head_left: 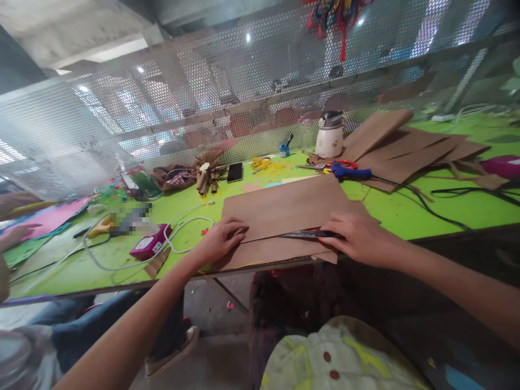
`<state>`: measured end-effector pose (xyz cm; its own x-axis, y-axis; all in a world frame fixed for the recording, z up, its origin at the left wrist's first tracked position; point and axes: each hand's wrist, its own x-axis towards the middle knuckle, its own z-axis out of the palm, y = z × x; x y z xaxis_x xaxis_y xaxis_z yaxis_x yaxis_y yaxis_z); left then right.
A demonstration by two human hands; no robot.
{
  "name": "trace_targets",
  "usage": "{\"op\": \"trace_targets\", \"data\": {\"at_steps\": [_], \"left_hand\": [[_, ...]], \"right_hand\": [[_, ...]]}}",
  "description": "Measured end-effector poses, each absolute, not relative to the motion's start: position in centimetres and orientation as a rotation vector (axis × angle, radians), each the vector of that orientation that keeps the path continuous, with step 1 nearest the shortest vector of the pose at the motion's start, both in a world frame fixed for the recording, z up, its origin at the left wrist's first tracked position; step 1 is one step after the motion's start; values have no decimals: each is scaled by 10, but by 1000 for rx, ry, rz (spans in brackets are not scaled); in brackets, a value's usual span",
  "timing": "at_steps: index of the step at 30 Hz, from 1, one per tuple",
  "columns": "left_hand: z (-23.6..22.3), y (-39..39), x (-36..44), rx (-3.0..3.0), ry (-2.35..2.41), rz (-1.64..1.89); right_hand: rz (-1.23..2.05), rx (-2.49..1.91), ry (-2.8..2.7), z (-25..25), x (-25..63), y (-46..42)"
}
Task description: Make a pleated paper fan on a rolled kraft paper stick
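Paper (284, 206), brown and layered, is being held flat on the green counter (430, 216) between the left fingers (238, 223) and the right fingers (335, 222). Its near part is being pressed by the left fingers, which are being kept close together; whether it is also being pinched by the thumb cannot be told. A dark slim tool (311, 234) is being gripped by the right fingers, its thin end being pointed toward the left fingers along the upper layer's near edge. To the left of the left fingers, a magenta box (149, 244) is being flanked by a looped white cable (199, 218). Farther left, pink paper (60, 216) is being partly covered by another person's hand (18, 235). Beyond the right fingers, a blue-handled tool (351, 172) is being set close against red-handled scissors (347, 163). Beyond the left fingers, a phone (234, 172) is being neighboured by yellow shreds (266, 164). Farther beyond the right fingers, a pale bottle (330, 142) is being flanked by loosely piled brown sheets (398, 154). Farthest from both hands, the counter is being backed by a perforated screen (244, 81).
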<state>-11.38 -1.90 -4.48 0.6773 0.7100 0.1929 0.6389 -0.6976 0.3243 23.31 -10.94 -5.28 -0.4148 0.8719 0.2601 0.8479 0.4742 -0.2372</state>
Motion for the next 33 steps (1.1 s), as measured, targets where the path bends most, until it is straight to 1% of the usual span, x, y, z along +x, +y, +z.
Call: {"op": "trace_targets", "data": {"at_steps": [5,23,28,33], "left_hand": [[-47,-25,-117,2640,1037,547],[-50,-23,-124,2688,941,501],[-50,-16,-127,2717,840,457],[-50,-16,-127,2723,890,427]], "right_hand": [[99,-1502,-2340,-53,230,-112],[-11,-1484,-2421,-43,161,-96],[-23,-1471,-2447,-49,153,-92],[-79,-1413,-2474,-53,155,-95]]}}
